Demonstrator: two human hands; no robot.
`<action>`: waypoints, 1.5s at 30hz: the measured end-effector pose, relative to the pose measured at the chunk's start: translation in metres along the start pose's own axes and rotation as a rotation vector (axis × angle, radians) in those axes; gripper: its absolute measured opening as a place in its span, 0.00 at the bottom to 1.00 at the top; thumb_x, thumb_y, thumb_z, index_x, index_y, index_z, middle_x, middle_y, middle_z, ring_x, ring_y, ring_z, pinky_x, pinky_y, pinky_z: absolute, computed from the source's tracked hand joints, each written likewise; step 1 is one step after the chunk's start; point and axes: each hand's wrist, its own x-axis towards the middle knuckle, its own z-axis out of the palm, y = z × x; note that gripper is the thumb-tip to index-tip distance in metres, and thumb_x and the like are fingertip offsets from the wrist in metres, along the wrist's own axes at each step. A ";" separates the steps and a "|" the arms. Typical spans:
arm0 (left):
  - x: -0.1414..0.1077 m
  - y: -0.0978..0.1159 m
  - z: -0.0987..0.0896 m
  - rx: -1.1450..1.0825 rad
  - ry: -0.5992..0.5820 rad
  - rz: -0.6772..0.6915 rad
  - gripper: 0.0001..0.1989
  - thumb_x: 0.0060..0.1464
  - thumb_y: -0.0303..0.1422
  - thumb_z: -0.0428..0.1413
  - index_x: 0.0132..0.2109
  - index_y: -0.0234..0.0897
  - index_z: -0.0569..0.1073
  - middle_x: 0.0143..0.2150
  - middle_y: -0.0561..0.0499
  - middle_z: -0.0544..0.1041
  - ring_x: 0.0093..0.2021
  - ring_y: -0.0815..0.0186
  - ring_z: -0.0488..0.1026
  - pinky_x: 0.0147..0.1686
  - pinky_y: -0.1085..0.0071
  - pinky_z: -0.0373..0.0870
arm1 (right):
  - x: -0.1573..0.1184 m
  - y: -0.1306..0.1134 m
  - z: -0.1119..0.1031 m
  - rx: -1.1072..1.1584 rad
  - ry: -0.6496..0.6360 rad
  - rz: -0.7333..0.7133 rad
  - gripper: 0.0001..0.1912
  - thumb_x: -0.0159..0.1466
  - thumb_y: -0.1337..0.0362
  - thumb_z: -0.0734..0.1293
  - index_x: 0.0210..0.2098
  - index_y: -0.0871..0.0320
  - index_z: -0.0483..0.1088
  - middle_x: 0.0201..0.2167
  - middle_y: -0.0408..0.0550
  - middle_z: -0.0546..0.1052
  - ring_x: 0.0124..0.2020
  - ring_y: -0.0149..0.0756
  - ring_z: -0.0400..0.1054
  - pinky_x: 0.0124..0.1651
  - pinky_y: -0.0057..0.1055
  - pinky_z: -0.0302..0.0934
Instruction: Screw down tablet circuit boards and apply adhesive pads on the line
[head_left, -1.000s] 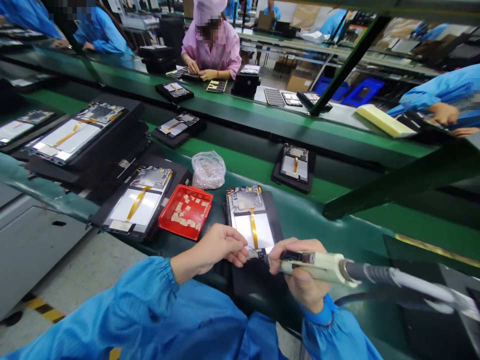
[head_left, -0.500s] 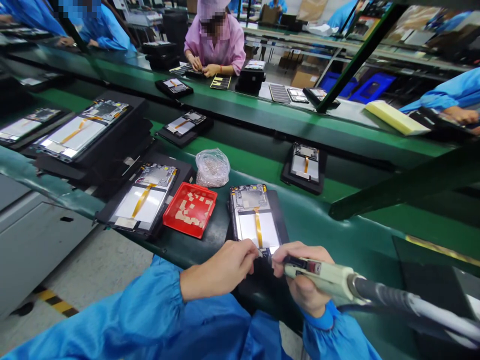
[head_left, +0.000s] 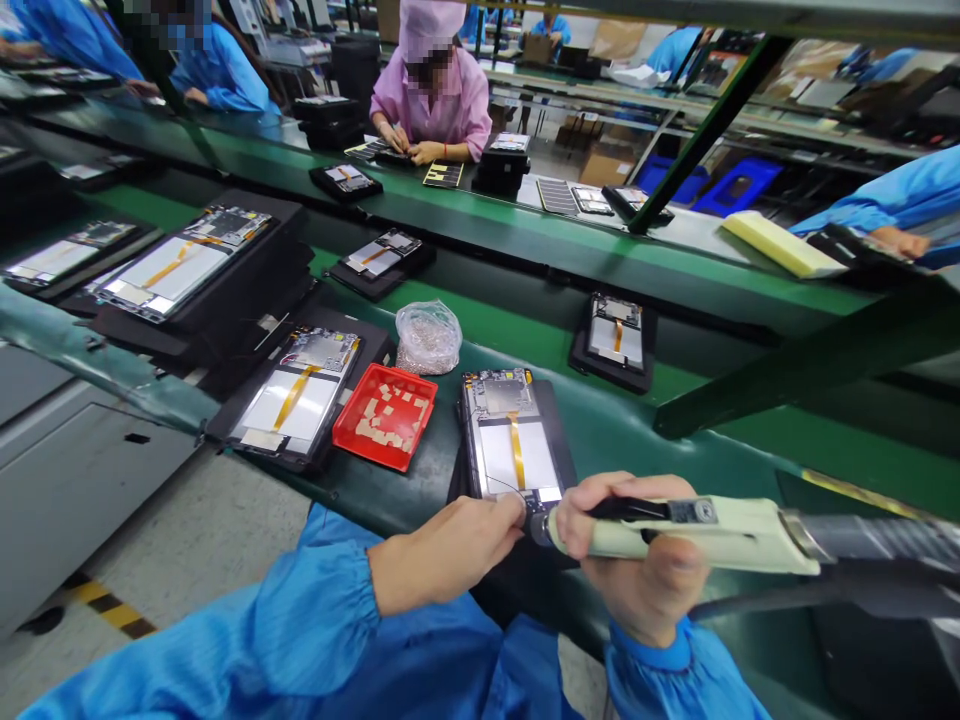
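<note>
My left hand (head_left: 454, 545) is closed in a pinch at the near edge of an opened tablet (head_left: 491, 458); what its fingertips hold is hidden. A thin dark wire shows just above them. My right hand (head_left: 649, 580) grips a pale green power screwdriver (head_left: 739, 535), thumb below and fingers over the top. Its dark nose points left, close to my left fingertips, and its body lies nearly level. The tablet lies back up on a black foam pad (head_left: 559, 430), showing a circuit board, a white battery and an orange ribbon cable. My hands cover its near corner.
A red tray (head_left: 384, 415) with small beige pieces and a clear bag (head_left: 428, 338) of tiny metal parts stand left of the tablet. Another opened tablet (head_left: 300, 395) lies beyond the tray. More tablets ride the green conveyor (head_left: 495, 300). A green post (head_left: 787, 360) slants at right. A co-worker (head_left: 442, 100) sits opposite.
My right hand has swung the screwdriver up and to the right, so its body is more level. My left fingertips have shifted slightly right and down. The view has moved a little.
</note>
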 end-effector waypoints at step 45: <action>0.004 -0.012 0.015 -0.251 0.437 -0.036 0.06 0.52 0.25 0.67 0.32 0.39 0.79 0.35 0.52 0.79 0.41 0.62 0.73 0.41 0.68 0.67 | 0.001 0.005 0.002 0.038 -0.042 -0.029 0.17 0.64 0.47 0.72 0.44 0.50 0.75 0.35 0.46 0.82 0.16 0.34 0.71 0.20 0.34 0.67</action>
